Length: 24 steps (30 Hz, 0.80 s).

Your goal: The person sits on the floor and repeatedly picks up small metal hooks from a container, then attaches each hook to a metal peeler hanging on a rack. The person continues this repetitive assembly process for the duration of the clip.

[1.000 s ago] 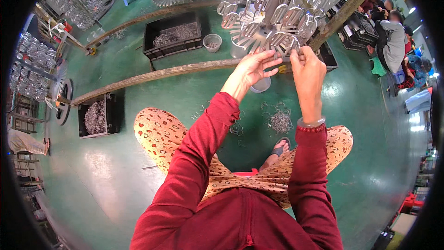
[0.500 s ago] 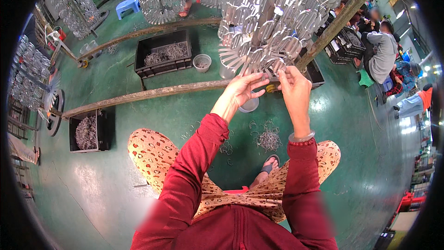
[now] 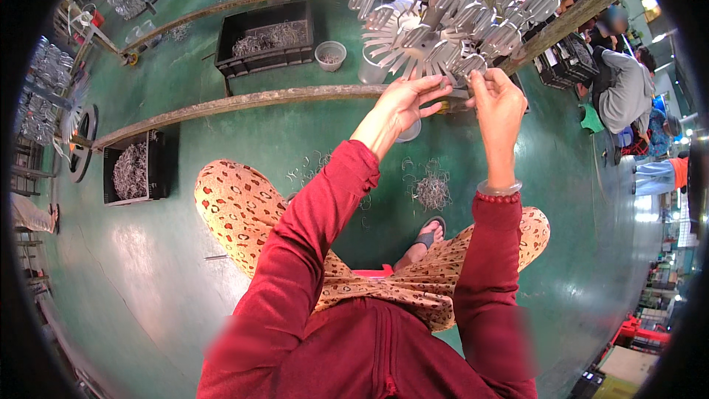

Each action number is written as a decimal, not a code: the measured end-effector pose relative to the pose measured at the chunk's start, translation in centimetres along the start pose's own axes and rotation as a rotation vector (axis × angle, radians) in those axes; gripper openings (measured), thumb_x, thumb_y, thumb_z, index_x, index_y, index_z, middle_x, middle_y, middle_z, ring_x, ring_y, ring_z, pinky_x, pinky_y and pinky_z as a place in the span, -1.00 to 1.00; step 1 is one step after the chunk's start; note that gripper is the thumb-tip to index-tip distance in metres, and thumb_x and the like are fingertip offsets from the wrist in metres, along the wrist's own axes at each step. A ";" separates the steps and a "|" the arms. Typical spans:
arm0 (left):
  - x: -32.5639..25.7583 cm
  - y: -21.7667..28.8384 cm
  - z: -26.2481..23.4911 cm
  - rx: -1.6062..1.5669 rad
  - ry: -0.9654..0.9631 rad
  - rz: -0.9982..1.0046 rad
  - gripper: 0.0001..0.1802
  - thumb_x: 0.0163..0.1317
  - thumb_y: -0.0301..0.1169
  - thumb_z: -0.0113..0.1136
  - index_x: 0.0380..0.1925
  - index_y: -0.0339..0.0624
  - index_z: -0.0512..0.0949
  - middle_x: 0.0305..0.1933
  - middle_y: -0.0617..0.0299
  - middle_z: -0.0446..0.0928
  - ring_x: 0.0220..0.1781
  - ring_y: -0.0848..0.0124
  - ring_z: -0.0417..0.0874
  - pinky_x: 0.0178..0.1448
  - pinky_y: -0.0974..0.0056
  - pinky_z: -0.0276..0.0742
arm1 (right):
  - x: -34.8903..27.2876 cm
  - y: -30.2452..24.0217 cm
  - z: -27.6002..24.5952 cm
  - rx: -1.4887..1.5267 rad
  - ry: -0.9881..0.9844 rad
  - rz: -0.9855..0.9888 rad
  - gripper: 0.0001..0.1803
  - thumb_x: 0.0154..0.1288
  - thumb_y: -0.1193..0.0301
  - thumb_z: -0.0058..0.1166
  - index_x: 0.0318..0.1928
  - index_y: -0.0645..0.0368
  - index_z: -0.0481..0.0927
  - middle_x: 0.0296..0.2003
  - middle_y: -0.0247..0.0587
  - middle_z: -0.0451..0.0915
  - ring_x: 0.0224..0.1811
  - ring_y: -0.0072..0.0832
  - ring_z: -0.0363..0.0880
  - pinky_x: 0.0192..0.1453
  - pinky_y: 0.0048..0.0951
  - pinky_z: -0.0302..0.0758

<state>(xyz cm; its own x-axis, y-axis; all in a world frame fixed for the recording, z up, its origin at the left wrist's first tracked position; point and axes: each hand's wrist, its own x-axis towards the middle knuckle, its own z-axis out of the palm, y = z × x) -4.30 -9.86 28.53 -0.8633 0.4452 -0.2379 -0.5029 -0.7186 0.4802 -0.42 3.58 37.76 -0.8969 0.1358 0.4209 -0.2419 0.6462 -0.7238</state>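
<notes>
A tall rack of shiny curved metal pieces [image 3: 443,4] hangs in tiers before me, with a fan-like ring of flat metal prongs [image 3: 395,44] at its lower end. My right hand [image 3: 498,107] is closed in a pinch at the rack's bottom edge, its fingertips against a metal loop [image 3: 467,65]; the exact grip is partly hidden. Just left of it, my left hand [image 3: 405,107] reaches up with the palm turned inward and the fingers stretched apart. Its fingertips come near the lowest metal pieces, and nothing plainly shows in it.
Small wire hooks [image 3: 432,191] lie in a pile on the green floor below my hands. A wooden bar [image 3: 244,107] crosses in front. Black crates [image 3: 262,63] of metal pieces, a white tub [image 3: 330,56] and another crate [image 3: 133,170] stand leftward. People [image 3: 620,89] sit at the right.
The view has tilted, so the rack and crates sit higher in the picture. Both hands have shifted slightly right and up in it, staying at the rack's lower edge.
</notes>
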 end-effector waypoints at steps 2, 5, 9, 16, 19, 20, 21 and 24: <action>-0.1 0.0 0.0 -0.008 0.001 0.001 -0.84 0.22 -0.44 0.16 -0.20 -0.15 0.47 -0.03 0.11 0.57 0.07 0.29 0.57 0.10 0.06 0.38 | 0.3 0.3 0.1 -0.010 -0.006 -0.003 -0.79 0.22 0.41 0.10 -0.32 0.37 0.56 -0.57 -0.10 0.61 -0.60 -0.51 0.60 -0.55 -0.48 0.47; -0.1 0.1 0.0 -0.002 0.021 0.023 -0.85 0.23 -0.43 0.15 -0.20 -0.15 0.47 -0.03 0.11 0.57 0.09 0.28 0.56 0.10 0.05 0.38 | 0.6 0.2 0.4 -0.020 -0.023 0.002 -0.79 0.23 0.42 0.08 -0.30 0.38 0.55 -0.55 -0.09 0.62 -0.57 -0.51 0.61 -0.54 -0.48 0.48; 0.4 0.1 -0.5 -0.012 -0.020 -0.001 -0.84 0.25 -0.41 0.13 -0.17 -0.11 0.45 -0.02 0.14 0.55 0.10 0.25 0.55 0.12 -0.01 0.37 | 0.9 0.8 1.2 0.008 -0.005 -0.082 -0.83 0.24 0.48 0.02 -0.27 0.39 0.54 -0.53 -0.09 0.62 -0.53 -0.53 0.62 -0.52 -0.48 0.49; -0.1 0.3 0.2 0.016 -0.052 0.028 -0.75 0.26 -0.37 0.13 -0.07 -0.03 0.41 0.02 0.22 0.51 0.15 0.23 0.50 0.15 -0.12 0.31 | 1.1 1.2 1.5 0.246 -0.075 -0.002 -0.85 0.23 0.53 0.00 -0.26 0.39 0.54 -0.47 -0.13 0.63 -0.47 -0.55 0.64 -0.57 -0.57 0.50; -0.1 0.2 0.2 0.039 -0.084 0.049 -0.68 0.24 -0.30 0.18 -0.05 -0.05 0.38 0.00 0.27 0.50 0.14 0.26 0.51 0.16 -0.11 0.24 | 1.5 1.6 1.1 0.252 -0.115 -0.003 -0.84 0.23 0.51 0.03 -0.26 0.39 0.54 -0.45 -0.16 0.63 -0.46 -0.56 0.64 -0.57 -0.58 0.52; 0.4 0.0 0.0 0.035 -0.083 0.052 -0.67 0.23 -0.30 0.19 -0.04 -0.05 0.37 0.01 0.26 0.50 0.14 0.26 0.51 0.15 -0.11 0.25 | 1.6 1.7 0.9 0.246 -0.126 -0.001 -0.84 0.23 0.50 0.04 -0.26 0.38 0.55 -0.45 -0.17 0.64 -0.46 -0.57 0.64 -0.56 -0.58 0.52; 0.5 0.0 -0.1 0.031 -0.081 0.053 -0.65 0.23 -0.30 0.19 -0.03 -0.05 0.36 0.02 0.26 0.50 0.14 0.26 0.50 0.15 -0.10 0.25 | 1.7 1.5 0.7 0.243 -0.137 0.000 -0.83 0.24 0.49 0.05 -0.27 0.38 0.55 -0.45 -0.16 0.64 -0.46 -0.56 0.64 -0.56 -0.58 0.52; 0.3 0.0 -0.2 0.061 -0.097 0.062 -0.72 0.25 -0.36 0.16 -0.05 -0.02 0.41 0.08 0.22 0.48 0.16 0.22 0.49 0.13 -0.11 0.36 | 2.1 1.6 0.0 0.257 -0.176 0.010 -0.79 0.25 0.42 0.08 -0.28 0.39 0.55 -0.43 -0.14 0.65 -0.43 -0.53 0.66 -0.53 -0.60 0.52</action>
<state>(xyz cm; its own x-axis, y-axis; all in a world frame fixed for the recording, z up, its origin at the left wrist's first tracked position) -4.53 -9.85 28.27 -0.8830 0.4525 -0.1249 -0.4425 -0.7136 0.5430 -2.71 4.89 37.51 -0.9446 -0.0056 0.3280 -0.2983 0.4312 -0.8515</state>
